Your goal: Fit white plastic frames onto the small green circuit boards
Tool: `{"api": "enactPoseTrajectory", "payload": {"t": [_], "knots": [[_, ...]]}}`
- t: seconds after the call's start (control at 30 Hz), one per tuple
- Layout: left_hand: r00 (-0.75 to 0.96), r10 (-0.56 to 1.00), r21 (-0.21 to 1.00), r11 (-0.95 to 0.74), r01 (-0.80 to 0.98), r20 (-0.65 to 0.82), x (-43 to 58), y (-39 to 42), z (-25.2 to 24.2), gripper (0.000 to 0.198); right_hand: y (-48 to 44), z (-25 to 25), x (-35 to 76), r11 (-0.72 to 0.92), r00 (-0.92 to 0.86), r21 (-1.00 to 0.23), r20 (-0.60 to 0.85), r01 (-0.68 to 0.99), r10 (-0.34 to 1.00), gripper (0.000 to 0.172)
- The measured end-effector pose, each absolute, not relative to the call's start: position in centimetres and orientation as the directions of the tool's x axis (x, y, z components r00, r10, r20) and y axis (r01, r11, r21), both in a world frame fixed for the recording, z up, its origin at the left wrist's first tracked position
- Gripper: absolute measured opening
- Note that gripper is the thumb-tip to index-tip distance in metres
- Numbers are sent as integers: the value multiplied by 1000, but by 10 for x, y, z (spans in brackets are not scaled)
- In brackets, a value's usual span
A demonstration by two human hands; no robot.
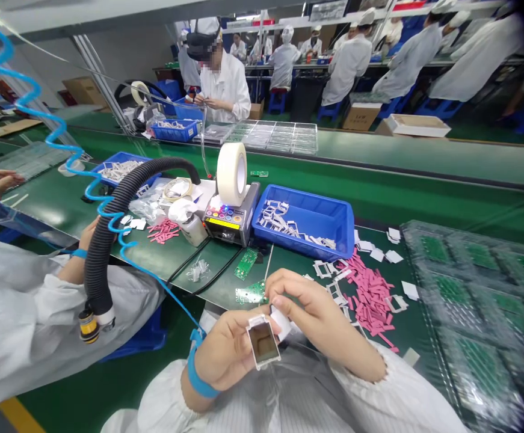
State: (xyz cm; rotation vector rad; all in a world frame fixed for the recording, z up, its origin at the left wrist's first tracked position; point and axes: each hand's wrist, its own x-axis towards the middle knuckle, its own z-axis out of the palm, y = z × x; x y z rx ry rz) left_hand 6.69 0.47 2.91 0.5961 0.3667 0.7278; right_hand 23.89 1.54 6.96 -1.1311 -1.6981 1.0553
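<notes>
My left hand (225, 352), with a blue wrist strap (202, 376) on its wrist, grips a small white rectangular frame (263, 343) with a brownish centre. My right hand (309, 310) pinches a white strip (281, 322) against the frame's upper right edge. Just beyond my hands lie two green circuit boards (247, 263) (251, 293) on the green bench (225, 279). To the right of my right hand are loose white frames (325, 269) and a heap of pink strips (370, 294).
A blue bin of white frames (302, 222) and a tape dispenser (232, 216) stand ahead. A clear tray of green boards (473, 307) lies at right. A co-worker's sleeve (31, 313) and a black hose (108, 228) occupy the left. Several workers sit beyond the bench.
</notes>
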Motion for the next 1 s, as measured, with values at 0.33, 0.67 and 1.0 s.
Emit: {"api": "enactPoseTrajectory", "payload": {"t": [0.33,0.67,1.0], "knots": [[599,796,641,506,-577,-89,72,2,30,31,-2,54,227,563,-100,-531,665,633,740,23],[541,832,596,496,-631,-119,74,6,21,30,-3,51,219,430,15,-696,534,575,845,12],[572,814,551,523,-650,-97,69,22,5,31,-9,32,253,177,51,-829,240,530,969,10]]}}
